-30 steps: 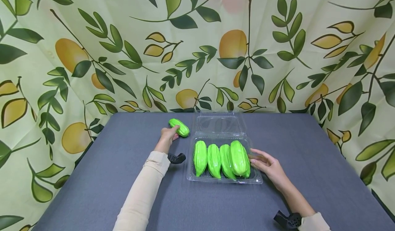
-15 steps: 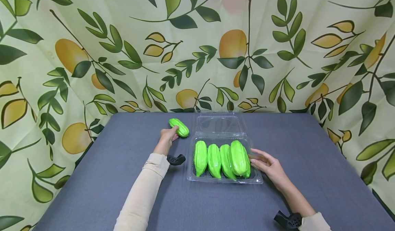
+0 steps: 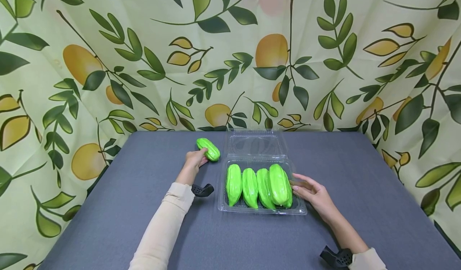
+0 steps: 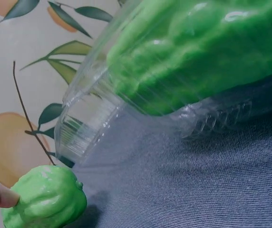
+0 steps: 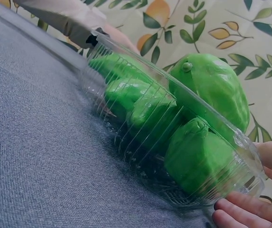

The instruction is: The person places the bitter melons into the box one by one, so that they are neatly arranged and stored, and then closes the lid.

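A bright green, lobed, ridged fruit or vegetable (image 3: 210, 149) lies at the back left of the table. My left hand (image 3: 193, 160) grips its near side, and the thumb (image 4: 3, 198) presses on its skin in the left wrist view. To the right stands a clear plastic clamshell box (image 3: 230, 210), its lid (image 3: 256, 145) laid back. Several like green pieces (image 3: 234, 185) lie lengthwise in it, one (image 3: 277, 185) on top at the right. My right hand (image 3: 315, 196) touches the box's right side with fairly straight fingers, the thumb (image 5: 271, 154) close to the rim.
A dark blue-grey cloth covers the table (image 3: 119, 206). A curtain (image 3: 230, 77) printed with leaves and fruit hangs right behind it and along both sides. Black wrist mounts sit on the left wrist (image 3: 203, 190) and right wrist (image 3: 336, 258).
My left hand, with the green piece in its grip, has shifted very slightly to the left, and the left forearm with it. The right hand and the box have stayed still.
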The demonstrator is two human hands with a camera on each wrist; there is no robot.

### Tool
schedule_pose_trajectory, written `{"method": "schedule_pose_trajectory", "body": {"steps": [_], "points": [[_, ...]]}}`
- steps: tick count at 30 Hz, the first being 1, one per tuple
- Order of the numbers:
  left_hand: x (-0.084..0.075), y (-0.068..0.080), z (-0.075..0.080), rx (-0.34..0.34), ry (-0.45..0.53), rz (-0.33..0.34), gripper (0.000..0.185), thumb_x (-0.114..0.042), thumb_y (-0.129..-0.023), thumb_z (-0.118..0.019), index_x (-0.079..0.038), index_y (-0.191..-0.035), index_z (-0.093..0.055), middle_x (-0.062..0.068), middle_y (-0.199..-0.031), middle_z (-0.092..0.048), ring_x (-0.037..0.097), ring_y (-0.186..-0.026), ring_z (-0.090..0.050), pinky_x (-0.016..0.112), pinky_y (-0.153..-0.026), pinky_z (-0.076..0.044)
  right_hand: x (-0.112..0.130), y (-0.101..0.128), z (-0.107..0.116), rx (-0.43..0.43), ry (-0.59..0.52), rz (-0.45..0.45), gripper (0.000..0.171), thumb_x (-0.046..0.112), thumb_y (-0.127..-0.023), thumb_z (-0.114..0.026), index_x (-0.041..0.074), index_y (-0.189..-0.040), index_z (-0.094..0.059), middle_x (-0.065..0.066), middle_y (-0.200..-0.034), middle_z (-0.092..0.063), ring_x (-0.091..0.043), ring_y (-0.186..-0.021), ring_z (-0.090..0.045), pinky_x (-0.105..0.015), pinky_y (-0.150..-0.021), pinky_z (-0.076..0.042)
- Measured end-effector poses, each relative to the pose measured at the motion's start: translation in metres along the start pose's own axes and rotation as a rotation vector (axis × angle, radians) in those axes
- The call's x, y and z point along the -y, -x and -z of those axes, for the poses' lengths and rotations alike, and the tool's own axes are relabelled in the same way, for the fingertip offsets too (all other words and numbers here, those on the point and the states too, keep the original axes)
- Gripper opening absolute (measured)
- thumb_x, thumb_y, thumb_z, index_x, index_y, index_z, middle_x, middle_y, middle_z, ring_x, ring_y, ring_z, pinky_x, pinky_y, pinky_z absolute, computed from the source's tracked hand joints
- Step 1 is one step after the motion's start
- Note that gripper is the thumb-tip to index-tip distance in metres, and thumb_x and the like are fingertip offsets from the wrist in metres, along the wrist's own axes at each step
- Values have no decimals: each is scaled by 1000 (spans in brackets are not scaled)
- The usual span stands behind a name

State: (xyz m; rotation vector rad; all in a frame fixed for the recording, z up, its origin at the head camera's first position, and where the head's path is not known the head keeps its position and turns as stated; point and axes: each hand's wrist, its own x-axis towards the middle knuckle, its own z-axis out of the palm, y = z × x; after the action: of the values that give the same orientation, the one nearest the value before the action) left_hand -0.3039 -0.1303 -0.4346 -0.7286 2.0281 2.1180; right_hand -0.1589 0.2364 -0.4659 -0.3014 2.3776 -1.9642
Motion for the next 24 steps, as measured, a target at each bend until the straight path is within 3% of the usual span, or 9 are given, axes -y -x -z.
{"method": "schedule_pose_trajectory", "body": {"steps": [12,24], "points": [[-4,10,5,43,6,-22,51,-14,-93,-56,10,-137,-44,26,-131,-56,11,-85,-62,30,-102,-52,0,0,-2,12,-9,30,49,11,-98,-55,-9,-139,-40,27,-109,-64,10,-101,-63,-12,-82,-55],[-9,28,5,89,2,-114,52,-12,-94,-55,13,-137,-42,31,-132,-56,9,-82,-64,37,-105,-50,0,0,-2,-1,-13,16,51,13,-97,-56,-10,-139,-39,27,-107,-65,11,-101,-63,-11,-82,-55]]}}
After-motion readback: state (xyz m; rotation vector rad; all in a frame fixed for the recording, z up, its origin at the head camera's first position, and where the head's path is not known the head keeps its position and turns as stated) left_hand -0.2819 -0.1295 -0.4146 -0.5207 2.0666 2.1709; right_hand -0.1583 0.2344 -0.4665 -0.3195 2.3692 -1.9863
